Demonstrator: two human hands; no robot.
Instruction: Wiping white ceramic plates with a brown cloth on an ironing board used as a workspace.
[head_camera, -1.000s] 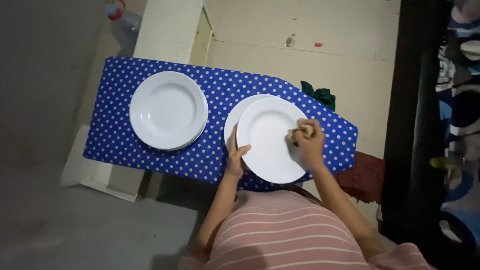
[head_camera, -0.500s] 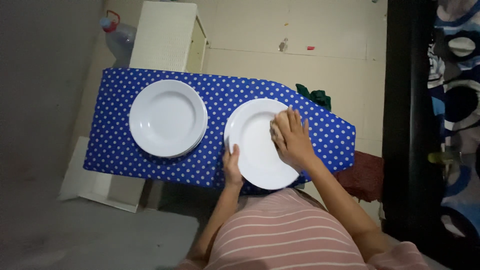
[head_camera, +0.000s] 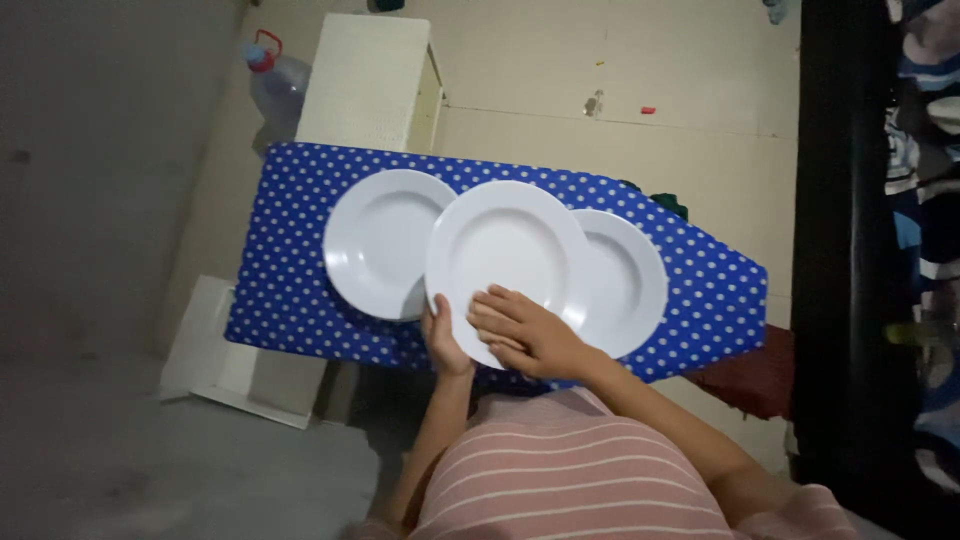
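- A white plate (head_camera: 505, 250) is held above the blue dotted surface (head_camera: 290, 280), overlapping the plates on either side.
- Left hand (head_camera: 443, 338): fingers closed on the near rim of the held plate.
- Right hand (head_camera: 525, 335): laid flat on the held plate, fingers extended; whether anything lies beneath cannot be told.
- Left of the held plate: a second plate (head_camera: 375, 240).
- Right of the held plate: a third plate (head_camera: 625, 285).

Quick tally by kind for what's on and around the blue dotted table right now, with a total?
White plates in view: 3, one on the left, one held up in both hands, one on the right; any stacked beneath cannot be told
Blue dotted table: 1
White cabinet: 1
Clear water bottle with red cap: 1
Total: 6
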